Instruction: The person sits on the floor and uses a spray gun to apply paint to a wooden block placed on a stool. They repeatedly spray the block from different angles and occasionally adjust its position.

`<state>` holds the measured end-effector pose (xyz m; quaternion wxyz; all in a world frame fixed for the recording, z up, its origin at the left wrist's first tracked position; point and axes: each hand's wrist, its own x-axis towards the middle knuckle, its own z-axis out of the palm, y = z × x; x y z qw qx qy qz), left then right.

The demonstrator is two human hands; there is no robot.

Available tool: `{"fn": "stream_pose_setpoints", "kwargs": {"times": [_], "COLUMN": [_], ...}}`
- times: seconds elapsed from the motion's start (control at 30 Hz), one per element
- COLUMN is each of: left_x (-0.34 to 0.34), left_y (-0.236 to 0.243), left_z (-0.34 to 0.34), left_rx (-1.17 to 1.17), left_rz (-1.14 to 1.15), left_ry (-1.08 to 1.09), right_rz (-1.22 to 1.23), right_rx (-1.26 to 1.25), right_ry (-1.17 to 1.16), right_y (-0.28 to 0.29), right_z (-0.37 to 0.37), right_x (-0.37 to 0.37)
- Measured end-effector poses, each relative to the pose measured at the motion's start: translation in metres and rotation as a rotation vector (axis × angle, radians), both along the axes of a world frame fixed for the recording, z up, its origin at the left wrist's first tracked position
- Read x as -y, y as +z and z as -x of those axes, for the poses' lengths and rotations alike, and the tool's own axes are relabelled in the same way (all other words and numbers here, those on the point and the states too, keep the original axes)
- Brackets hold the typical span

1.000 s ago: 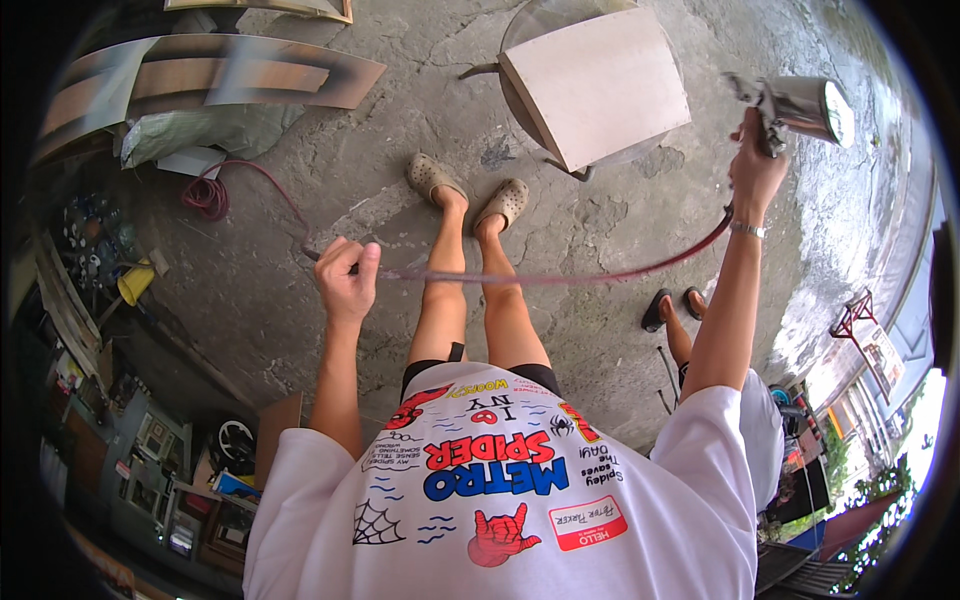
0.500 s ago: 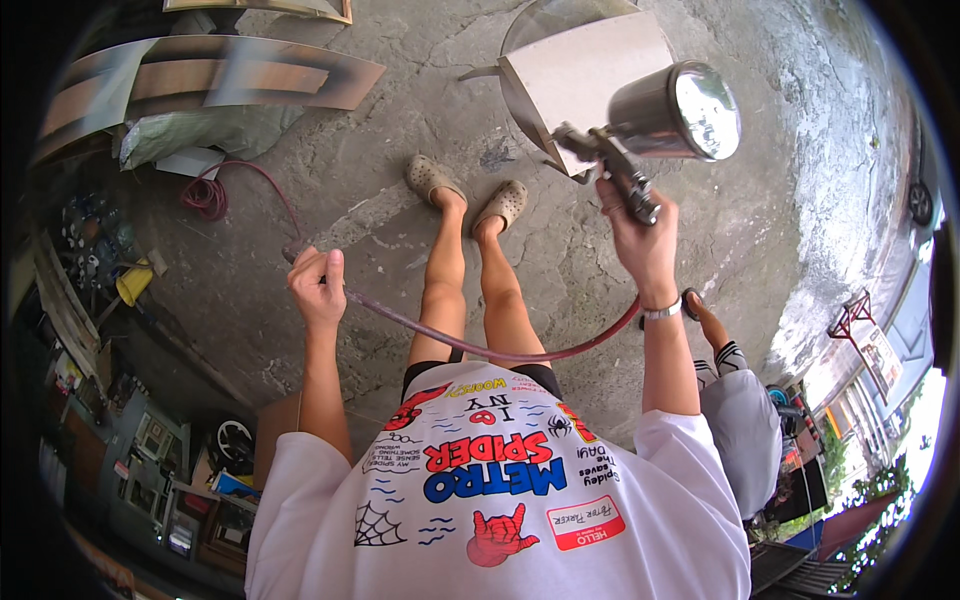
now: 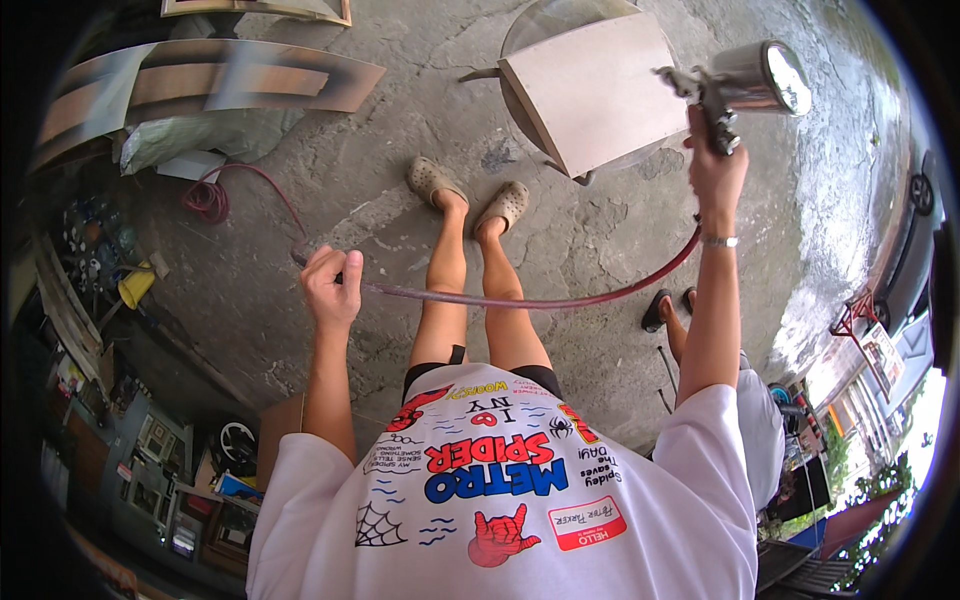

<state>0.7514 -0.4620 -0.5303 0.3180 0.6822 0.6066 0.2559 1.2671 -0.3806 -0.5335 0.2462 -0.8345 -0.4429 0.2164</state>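
Observation:
My right hand [image 3: 717, 178] is wrapped round the handle of a spray gun [image 3: 712, 105], held out at the upper right. A shiny metal paint cup [image 3: 765, 78] is fixed to the gun and points to the right. Left of the gun's nozzle is a pale rectangular panel [image 3: 600, 92], lying on a round stand [image 3: 535, 35]; gun and panel look apart. From the gun's handle a dark red air hose [image 3: 530, 301] sags across in front of my legs to my left hand [image 3: 332, 285], which is closed round it.
Long curved boards [image 3: 220, 78] rest over a sheeted bundle [image 3: 195, 135] at the upper left. The hose's coil [image 3: 206, 200] lies on the concrete floor [image 3: 370, 240]. A yellow container [image 3: 135, 285] stands left. Behind my right arm is another person [image 3: 760, 430].
My right hand has swung the spray gun right and farther out, from over the panel's corner to its right side. The hose is drawn straighter; my left hand has shifted slightly right.

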Motion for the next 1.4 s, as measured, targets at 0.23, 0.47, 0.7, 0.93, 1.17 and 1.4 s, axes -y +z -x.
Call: {"fn": "stream_pose_setpoints", "kwargs": {"times": [0.23, 0.47, 0.7, 0.93, 1.17, 1.4], "left_x": [-0.005, -0.006, -0.018, -0.018, -0.018, -0.022], "left_y": [0.006, -0.006, 0.003, 0.006, 0.006, 0.005], "left_z": [-0.025, -0.008, 0.011, 0.029, 0.024, 0.017], "left_rx": [0.041, 0.044, 0.012, -0.007, 0.020, 0.004], "left_rz": [0.008, -0.005, -0.059, -0.030, -0.037, -0.038], "left_ry": [-0.051, 0.014, 0.027, 0.048, 0.044, 0.037], "right_rz": [-0.230, -0.069, 0.051, 0.068, 0.085, 0.116], "right_rx": [0.288, 0.041, -0.158, -0.446, -0.435, -0.051], "right_ry": [-0.123, -0.189, 0.023, 0.185, 0.250, 0.062], "right_y": [0.003, 0.012, 0.023, 0.057, 0.058, 0.016], "right_z": [-0.058, -0.034, 0.065, 0.137, 0.139, 0.048], "right_x": [-0.050, -0.037, 0.017, 0.041, 0.014, -0.039]}}
